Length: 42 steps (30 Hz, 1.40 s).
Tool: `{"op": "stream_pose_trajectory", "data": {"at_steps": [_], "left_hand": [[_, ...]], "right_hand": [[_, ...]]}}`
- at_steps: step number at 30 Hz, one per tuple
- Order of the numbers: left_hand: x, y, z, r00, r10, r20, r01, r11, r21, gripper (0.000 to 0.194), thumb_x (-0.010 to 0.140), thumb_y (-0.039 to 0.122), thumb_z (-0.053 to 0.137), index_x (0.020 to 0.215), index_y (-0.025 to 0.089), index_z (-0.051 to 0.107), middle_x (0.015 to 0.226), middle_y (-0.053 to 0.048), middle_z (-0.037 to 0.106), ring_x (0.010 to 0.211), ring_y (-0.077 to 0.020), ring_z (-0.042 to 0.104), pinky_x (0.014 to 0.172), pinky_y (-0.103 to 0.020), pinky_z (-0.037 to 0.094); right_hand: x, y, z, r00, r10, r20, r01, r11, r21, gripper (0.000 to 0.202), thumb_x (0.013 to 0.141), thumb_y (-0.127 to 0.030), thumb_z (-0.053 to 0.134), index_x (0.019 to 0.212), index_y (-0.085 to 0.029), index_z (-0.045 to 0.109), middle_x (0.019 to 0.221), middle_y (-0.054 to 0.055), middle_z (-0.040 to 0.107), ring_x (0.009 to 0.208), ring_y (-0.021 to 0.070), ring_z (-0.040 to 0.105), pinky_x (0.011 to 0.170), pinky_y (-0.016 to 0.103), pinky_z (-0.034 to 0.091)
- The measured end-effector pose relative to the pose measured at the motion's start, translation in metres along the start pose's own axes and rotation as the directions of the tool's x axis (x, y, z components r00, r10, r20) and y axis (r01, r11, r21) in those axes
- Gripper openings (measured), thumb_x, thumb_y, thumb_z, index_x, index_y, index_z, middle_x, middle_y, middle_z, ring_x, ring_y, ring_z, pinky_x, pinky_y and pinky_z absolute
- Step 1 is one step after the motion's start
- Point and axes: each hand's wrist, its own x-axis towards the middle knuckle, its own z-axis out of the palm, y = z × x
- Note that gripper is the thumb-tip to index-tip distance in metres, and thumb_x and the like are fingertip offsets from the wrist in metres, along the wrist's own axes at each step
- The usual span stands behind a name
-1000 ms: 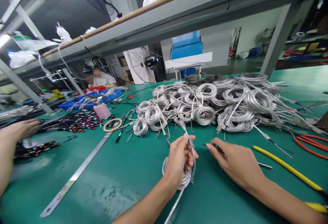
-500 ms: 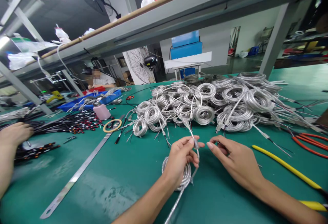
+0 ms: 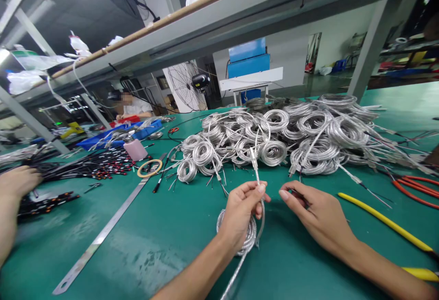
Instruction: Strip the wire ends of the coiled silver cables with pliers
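Observation:
My left hand point(image 3: 245, 206) is closed, pinching a clear-jacketed silver cable point(image 3: 257, 174) a little below its end, which points up and carries a pale plug-like tip point(image 3: 253, 156). Below the fingers the cable bends down towards a coil point(image 3: 251, 238) lying on the green table, partly hidden by that hand. A length of the same kind of cable runs from the coil to the bottom edge. My right hand point(image 3: 313, 211) hovers just right of the cable, apart from it. Its fingers are loosely curled, thumb apart from them, with nothing visible in it.
A heap of coiled silver cables point(image 3: 274, 131) lies beyond my hands. To the right are yellow-handled point(image 3: 384, 222) and orange-handled tools point(image 3: 418, 188). Leftward lie a steel ruler point(image 3: 106, 231), a tape ring point(image 3: 150, 168), a pink bottle point(image 3: 135, 149), black cables and another person's hand point(image 3: 20, 181).
The plug-like tip has turned and now stands more upright in my left fingers. My right hand has barely moved.

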Motion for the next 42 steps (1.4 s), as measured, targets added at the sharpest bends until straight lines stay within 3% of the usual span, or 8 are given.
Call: {"op": "stream_pose_trajectory", "data": {"at_steps": [6,11,19,33,42], "left_hand": [[-0.001,0.002,-0.002,0.997,-0.031,0.074,0.035,0.998,-0.048,0.031,0.074,0.035,0.059,0.09,0.009,0.061,0.072,-0.006,0.059,0.05,-0.0066,0.048,0.05,-0.019,0.04],[0.002,-0.001,-0.002,0.999,-0.034,-0.005,0.034,0.999,0.013,0.034,0.066,0.04,0.067,0.076,0.009,0.058,0.061,-0.002,0.057,0.041,-0.0038,0.045,0.042,-0.016,0.037],[0.004,0.0,-0.002,0.996,-0.075,-0.039,0.076,0.997,0.026,0.047,0.06,0.058,0.063,0.066,0.014,0.05,0.037,0.007,0.044,0.029,-0.0033,0.036,0.03,-0.013,0.029],[0.004,-0.001,-0.003,0.995,-0.097,-0.004,0.097,0.993,0.067,0.046,0.063,0.06,0.06,0.07,0.016,0.049,0.035,0.008,0.043,0.025,-0.003,0.032,0.026,-0.012,0.027],[0.004,0.0,-0.002,0.995,-0.101,0.006,0.1,0.993,0.059,0.047,0.062,0.06,0.06,0.069,0.015,0.048,0.039,0.006,0.046,0.027,-0.0026,0.034,0.026,-0.011,0.029]], "right_hand": [[0.0,0.001,-0.001,0.999,-0.03,-0.031,0.031,0.999,0.032,0.039,0.092,-0.038,0.025,0.081,-0.023,0.059,0.077,0.001,0.063,0.069,0.0154,0.058,0.059,0.025,0.041],[-0.001,0.002,0.0,0.987,-0.158,-0.002,0.158,0.986,0.044,0.031,0.092,-0.034,0.031,0.093,-0.021,0.059,0.088,0.002,0.062,0.08,0.0151,0.057,0.068,0.026,0.044],[-0.004,-0.004,0.004,0.904,-0.424,0.054,0.425,0.905,-0.019,0.032,0.093,-0.03,0.03,0.087,-0.017,0.058,0.064,0.002,0.054,0.06,0.0137,0.047,0.054,0.024,0.033],[-0.004,-0.002,0.008,0.915,-0.38,0.135,0.381,0.924,0.022,0.03,0.094,-0.031,0.03,0.087,-0.018,0.057,0.068,0.002,0.055,0.063,0.0145,0.048,0.056,0.024,0.034],[-0.003,-0.003,0.009,0.917,-0.383,0.111,0.388,0.921,-0.023,0.034,0.094,-0.033,0.028,0.088,-0.018,0.057,0.075,0.002,0.06,0.066,0.014,0.053,0.058,0.023,0.036]]}}
